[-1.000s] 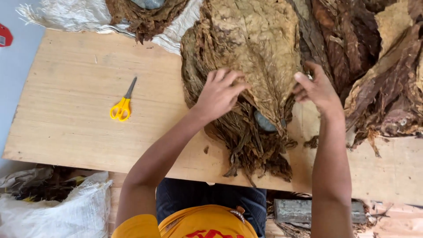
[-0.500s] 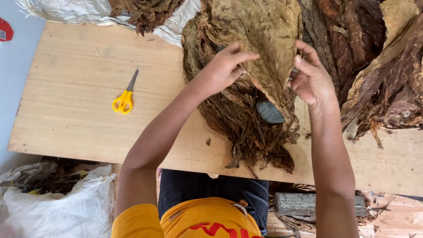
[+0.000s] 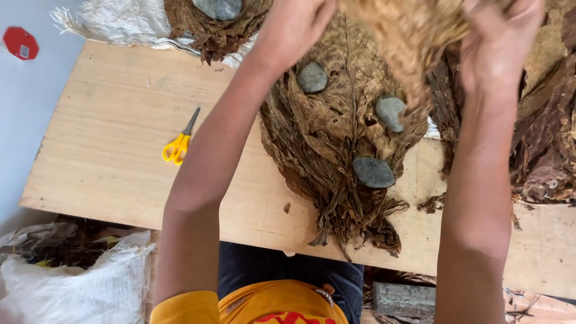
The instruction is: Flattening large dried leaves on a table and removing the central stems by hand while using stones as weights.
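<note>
Both my hands are raised toward the top of the view, holding a large dried brown leaf (image 3: 414, 36) between them. My left hand (image 3: 294, 24) grips its left side, my right hand (image 3: 498, 42) its right side. Below them a stack of flattened dried leaves (image 3: 336, 162) lies on the wooden board (image 3: 108, 162). Three grey stones rest on the stack: one at the upper left (image 3: 312, 77), one at the right (image 3: 390, 112), one lower down (image 3: 373, 172).
Yellow-handled scissors (image 3: 178, 144) lie on the board to the left. More dried leaves (image 3: 546, 144) are heaped at the right, another pile with a stone (image 3: 219, 8) at the back. A white sack (image 3: 72, 282) sits at the lower left, a grey block (image 3: 405, 298) under the board.
Both hands have lifted the top leaf up off the stack toward the camera, uncovering the stones on the leaves below.
</note>
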